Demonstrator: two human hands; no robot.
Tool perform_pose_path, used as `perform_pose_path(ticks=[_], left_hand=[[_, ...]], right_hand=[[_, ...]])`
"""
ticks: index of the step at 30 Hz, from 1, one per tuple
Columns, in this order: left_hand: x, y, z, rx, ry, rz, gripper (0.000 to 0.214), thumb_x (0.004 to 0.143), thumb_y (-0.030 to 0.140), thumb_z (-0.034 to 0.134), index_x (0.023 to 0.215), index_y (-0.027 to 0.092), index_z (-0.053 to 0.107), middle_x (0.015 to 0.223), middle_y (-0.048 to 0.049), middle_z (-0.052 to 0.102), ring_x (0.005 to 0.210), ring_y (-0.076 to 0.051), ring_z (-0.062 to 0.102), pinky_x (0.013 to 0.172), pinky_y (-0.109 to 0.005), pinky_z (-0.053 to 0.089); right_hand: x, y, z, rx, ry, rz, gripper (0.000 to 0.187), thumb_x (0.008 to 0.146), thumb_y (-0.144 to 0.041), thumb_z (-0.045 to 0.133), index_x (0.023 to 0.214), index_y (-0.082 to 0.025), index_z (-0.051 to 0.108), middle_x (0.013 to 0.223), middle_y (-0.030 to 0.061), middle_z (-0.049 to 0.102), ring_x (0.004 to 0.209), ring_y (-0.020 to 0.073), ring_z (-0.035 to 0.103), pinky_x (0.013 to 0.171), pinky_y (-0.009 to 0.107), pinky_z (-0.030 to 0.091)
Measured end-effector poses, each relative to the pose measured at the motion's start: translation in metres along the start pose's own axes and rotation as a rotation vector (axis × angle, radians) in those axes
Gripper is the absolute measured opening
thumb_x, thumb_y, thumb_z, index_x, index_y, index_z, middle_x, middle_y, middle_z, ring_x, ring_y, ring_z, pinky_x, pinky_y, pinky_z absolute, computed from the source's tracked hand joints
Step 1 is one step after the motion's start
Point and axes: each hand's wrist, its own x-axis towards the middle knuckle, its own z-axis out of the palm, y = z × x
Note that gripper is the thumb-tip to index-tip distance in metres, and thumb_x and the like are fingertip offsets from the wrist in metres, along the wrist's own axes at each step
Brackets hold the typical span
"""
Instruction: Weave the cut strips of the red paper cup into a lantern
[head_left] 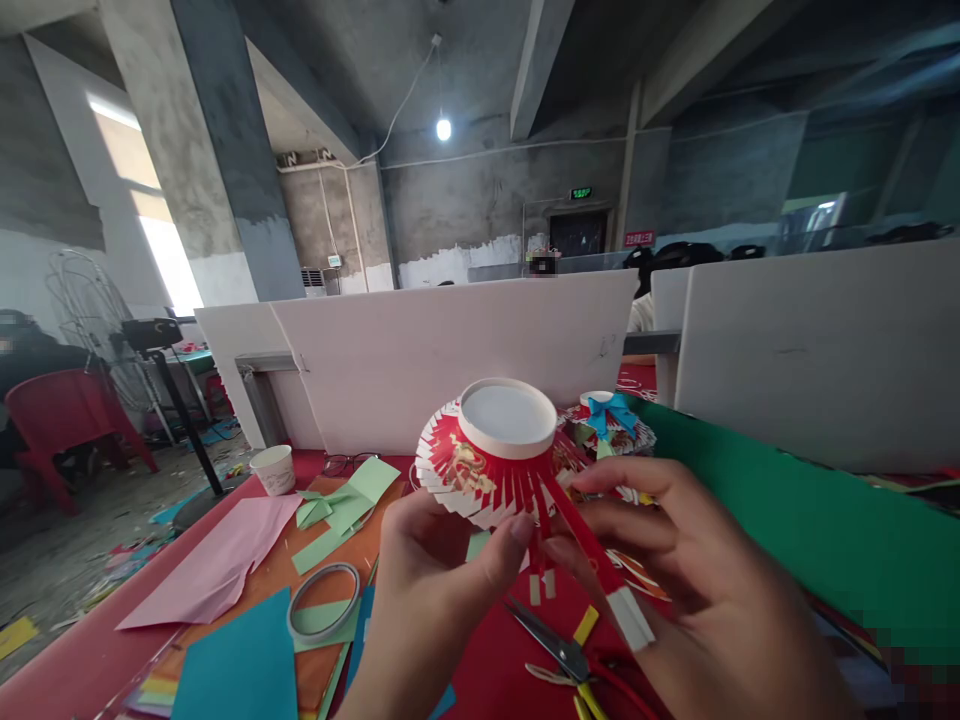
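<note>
In the middle of the head view, a paper lantern point(470, 462) has red, gold-patterned strips with white ends, fanned out under a white paper ring point(507, 414). My left hand point(442, 580) grips its lower left edge, the thumb in front and the fingers underneath. On the right side, my right hand point(675, 560) has its fingers curled about a loose red paper strip point(581, 530) with a white tip, hanging down toward me. Its index finger is lifted, and its exact contact with the strip is partly hidden. Scissors point(566, 655) with red and yellow handles lie below the hands.
A roll of tape point(324, 603), a blue sheet point(236, 660), a pink sheet point(214, 560) and green paper pieces point(352, 510) cover the table's left. A paper cup point(273, 470) stands behind. Another lantern with a blue bow point(611, 412) sits before the white partition point(450, 345).
</note>
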Motion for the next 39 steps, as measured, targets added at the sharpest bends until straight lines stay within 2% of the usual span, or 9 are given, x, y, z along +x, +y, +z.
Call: perform_pose_path(ticks=[3, 6, 11, 15, 18, 21, 26, 31, 39], left_hand=[[0.000, 0.005, -0.001, 0.000, -0.030, -0.024, 0.004, 0.068, 0.015, 0.075, 0.066, 0.019, 0.075, 0.065, -0.0018, 0.076, 0.067, -0.017, 0.069, 0.062, -0.021, 0.055], [0.003, 0.002, -0.002, -0.012, -0.068, -0.040, 0.011, 0.065, 0.009, 0.077, 0.061, 0.019, 0.073, 0.059, 0.0002, 0.075, 0.052, -0.013, 0.065, 0.047, -0.017, 0.048], [0.004, -0.009, 0.003, -0.095, -0.028, -0.022, 0.009, 0.068, 0.009, 0.075, 0.069, 0.018, 0.076, 0.072, -0.0025, 0.078, 0.069, -0.019, 0.071, 0.057, -0.021, 0.053], [-0.003, -0.013, 0.014, -0.198, 0.069, -0.062, 0.004, 0.071, 0.014, 0.074, 0.073, 0.017, 0.077, 0.070, -0.0039, 0.078, 0.066, -0.017, 0.070, 0.059, -0.022, 0.054], [-0.007, -0.012, 0.023, -0.238, 0.179, -0.077, 0.008, 0.066, 0.009, 0.076, 0.067, 0.018, 0.076, 0.071, -0.0032, 0.078, 0.069, -0.017, 0.071, 0.062, -0.021, 0.054], [-0.007, -0.013, 0.028, -0.256, 0.227, -0.065, 0.015, 0.060, 0.004, 0.076, 0.065, 0.018, 0.076, 0.070, -0.0030, 0.078, 0.071, -0.018, 0.072, 0.063, -0.021, 0.054], [-0.005, -0.019, 0.028, -0.229, 0.252, 0.013, 0.025, 0.059, 0.002, 0.077, 0.075, 0.021, 0.079, 0.073, -0.0023, 0.078, 0.072, -0.020, 0.072, 0.066, -0.025, 0.056], [-0.006, -0.022, 0.028, -0.179, 0.252, 0.008, 0.014, 0.066, 0.012, 0.078, 0.077, 0.020, 0.079, 0.070, -0.0025, 0.078, 0.072, -0.020, 0.071, 0.067, -0.027, 0.056], [-0.005, -0.023, 0.030, -0.092, 0.313, 0.010, 0.010, 0.060, 0.010, 0.080, 0.063, 0.018, 0.074, 0.059, 0.0010, 0.073, 0.063, -0.014, 0.066, 0.055, -0.017, 0.052]], right_hand=[[-0.002, -0.002, 0.007, -0.005, 0.028, -0.045, 0.022, 0.078, -0.020, 0.061, 0.091, -0.035, 0.051, 0.072, -0.0094, 0.076, 0.058, 0.0175, 0.073, 0.052, 0.023, 0.061], [-0.001, 0.002, 0.006, -0.071, -0.003, -0.159, 0.025, 0.080, -0.014, 0.056, 0.096, -0.032, 0.051, 0.077, -0.0065, 0.076, 0.060, 0.0155, 0.073, 0.057, 0.020, 0.061], [0.001, 0.012, -0.009, -0.411, -0.171, -0.485, 0.046, 0.075, 0.004, 0.049, 0.111, -0.024, 0.052, 0.096, 0.0019, 0.070, 0.085, 0.0140, 0.069, 0.071, 0.020, 0.057], [0.001, 0.013, -0.018, -0.622, -0.079, -0.638, 0.034, 0.081, -0.006, 0.061, 0.111, -0.020, 0.055, 0.097, 0.0055, 0.058, 0.081, 0.0158, 0.062, 0.062, 0.025, 0.052], [-0.001, 0.013, -0.021, -0.725, -0.029, -0.733, 0.030, 0.082, -0.008, 0.063, 0.109, -0.018, 0.057, 0.102, 0.0070, 0.051, 0.083, 0.0165, 0.056, 0.066, 0.029, 0.048], [-0.004, 0.011, -0.021, -0.767, -0.005, -0.750, 0.023, 0.082, -0.009, 0.062, 0.103, -0.017, 0.059, 0.103, 0.0077, 0.050, 0.085, 0.0186, 0.053, 0.072, 0.033, 0.044], [-0.005, 0.010, -0.018, -0.722, 0.020, -0.721, 0.017, 0.080, -0.011, 0.067, 0.095, -0.016, 0.062, 0.095, 0.0072, 0.056, 0.077, 0.0184, 0.052, 0.070, 0.034, 0.040], [-0.004, 0.013, -0.018, -0.755, 0.021, -0.698, 0.021, 0.080, -0.007, 0.063, 0.098, -0.017, 0.061, 0.095, 0.0071, 0.059, 0.078, 0.0185, 0.053, 0.070, 0.033, 0.038], [-0.003, 0.012, -0.021, -0.725, 0.027, -0.703, 0.014, 0.081, -0.008, 0.063, 0.092, -0.015, 0.063, 0.091, 0.0073, 0.062, 0.076, 0.0183, 0.053, 0.067, 0.034, 0.038]])
